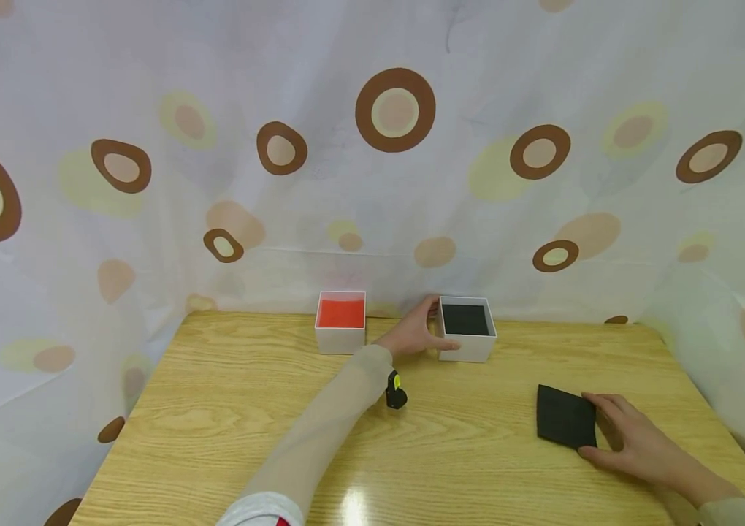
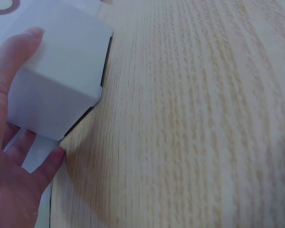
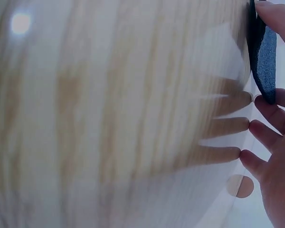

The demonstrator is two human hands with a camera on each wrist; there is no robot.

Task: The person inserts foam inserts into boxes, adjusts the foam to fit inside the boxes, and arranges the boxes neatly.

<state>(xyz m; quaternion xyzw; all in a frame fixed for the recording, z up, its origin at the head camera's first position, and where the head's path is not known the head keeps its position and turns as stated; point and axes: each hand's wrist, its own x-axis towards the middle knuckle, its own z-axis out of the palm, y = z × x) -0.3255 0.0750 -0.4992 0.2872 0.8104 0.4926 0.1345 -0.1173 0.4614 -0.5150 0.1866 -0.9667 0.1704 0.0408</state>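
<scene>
My left hand [image 1: 441, 325] reaches to the back of the wooden table [image 1: 228, 409] and grips the left side of an open white box with a black lining [image 1: 471, 332], thumb along its front. In the left wrist view the hand [image 2: 47, 92] has its thumb [image 2: 19, 52] on one face of the white box [image 2: 66, 71] and its fingers on the other side. My right hand [image 1: 586, 425] lies at the front right, holding the right edge of a flat black foam square [image 1: 563, 416]. In the right wrist view the foam square [image 3: 262, 38] sits between thumb and fingers [image 3: 270, 111].
A second open white box with a red lining [image 1: 341, 321] stands just left of my left hand. A spotted curtain [image 1: 392, 183] closes off the back and both sides of the table. A small black wrist camera [image 1: 396, 394] hangs under my left forearm.
</scene>
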